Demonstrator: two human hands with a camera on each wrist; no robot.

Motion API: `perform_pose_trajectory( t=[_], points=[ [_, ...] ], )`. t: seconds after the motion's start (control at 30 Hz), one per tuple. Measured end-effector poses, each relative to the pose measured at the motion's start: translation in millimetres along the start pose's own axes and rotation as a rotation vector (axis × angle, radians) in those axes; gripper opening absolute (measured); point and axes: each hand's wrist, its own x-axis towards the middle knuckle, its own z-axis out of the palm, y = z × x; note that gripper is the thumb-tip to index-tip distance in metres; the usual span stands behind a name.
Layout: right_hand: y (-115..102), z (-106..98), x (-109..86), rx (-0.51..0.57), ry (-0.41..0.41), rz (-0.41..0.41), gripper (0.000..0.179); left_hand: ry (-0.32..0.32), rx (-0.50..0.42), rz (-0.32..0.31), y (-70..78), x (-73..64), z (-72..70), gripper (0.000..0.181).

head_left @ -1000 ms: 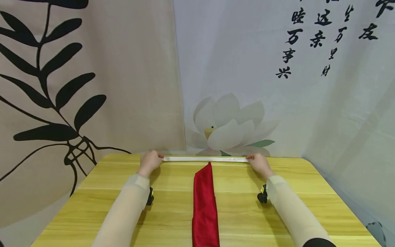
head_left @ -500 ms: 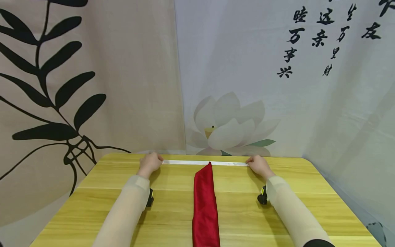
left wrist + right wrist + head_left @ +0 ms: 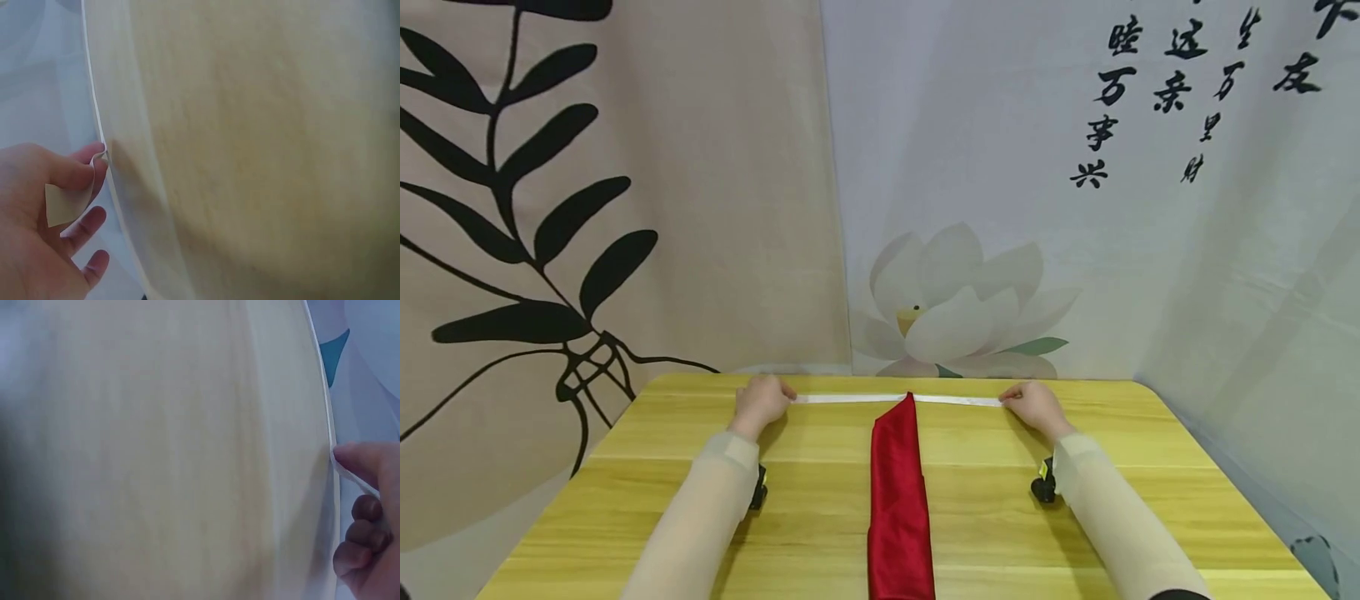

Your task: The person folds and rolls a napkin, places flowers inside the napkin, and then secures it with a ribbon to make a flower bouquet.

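Note:
A narrow white strip (image 3: 842,398), like ribbon or tape, is stretched taut from side to side over the far part of the table. My left hand (image 3: 762,405) pinches its left end between thumb and fingers; in the left wrist view a short cream tail (image 3: 64,205) hangs inside the palm. At the other end my right hand (image 3: 1036,407) pinches the strip, thumb tip on it and the other fingers curled in. Between my arms lies a long folded red satin cloth (image 3: 898,500). Its pointed far tip overlaps the strip in the head view.
The wooden table (image 3: 820,475) has rounded far corners and ends close to a hanging backdrop (image 3: 737,208) printed with dark leaves, a lotus and characters. A small black camera sits at each wrist, including the right wrist camera (image 3: 1043,482).
Both hands have drawn slightly nearer to me with the strip still taut between them. The strip now shows lower in the head view, level with the red cloth's tip. The cloth has not moved.

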Motion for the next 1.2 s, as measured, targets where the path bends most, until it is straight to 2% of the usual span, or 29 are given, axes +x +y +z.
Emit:
perform_pose_trajectory(
  t=[0.17,0.33,0.57,0.67,0.83,1.03,1.2],
  points=[
    [-2,0,-5.0,0.052,0.003,0.039,0.022,-0.001,0.006,0.015,0.0,-5.8,-0.3,0.024],
    [3,-1,-7.4,-0.001,0.009,0.031,0.017,-0.001,0.023,0.015,6.3,-6.8,5.2,0.025],
    [9,-11,-13.5,-0.034,0.006,0.121,0.017,0.008,0.093,0.046,20.4,-3.6,12.2,0.021],
    [9,-13,-15.3,-0.042,0.014,0.123,0.016,0.020,0.116,0.067,22.8,-2.4,13.1,0.019],
    [5,-11,-20.1,-0.044,0.023,0.091,0.014,0.033,0.127,0.084,17.2,-5.4,10.0,0.016],
    [-5,-8,-26.7,-0.060,0.002,0.070,0.012,0.032,0.116,0.067,7.2,-15.8,6.0,0.017],
    [-8,-9,-32.9,-0.083,-0.004,0.046,0.011,0.030,0.118,0.075,5.0,-24.1,2.8,0.017]
  ],
)
